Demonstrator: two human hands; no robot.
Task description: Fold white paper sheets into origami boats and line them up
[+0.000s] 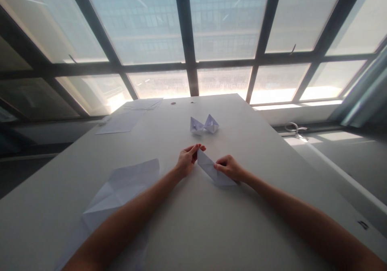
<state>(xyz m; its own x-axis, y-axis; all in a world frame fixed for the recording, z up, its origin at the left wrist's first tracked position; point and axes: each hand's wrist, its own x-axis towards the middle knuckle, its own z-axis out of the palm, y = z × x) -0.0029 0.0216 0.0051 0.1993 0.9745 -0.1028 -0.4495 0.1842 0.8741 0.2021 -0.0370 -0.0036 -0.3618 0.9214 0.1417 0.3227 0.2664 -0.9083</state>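
A white folded paper (pixel 208 167) with a slanted upper edge is held between both hands, just above the table (pixel 193 230). My left hand (pixel 188 158) pinches its upper left tip between thumb and fingers. My right hand (pixel 230 168) grips its right part, thumb on the near face and the other fingers partly hidden behind. Beyond the hands stand two small folded paper shapes with pointed tips, a left one (pixel 196 126) and a right one (pixel 211 124), side by side and close together.
Creased paper sheets (pixel 121 190) lie on the left, partly beneath my left forearm. More flat paper (pixel 116 123) lies at the table's far left. Large windows (pixel 223 25) rise behind the table, and a curtain (pixel 367 89) hangs at the right.
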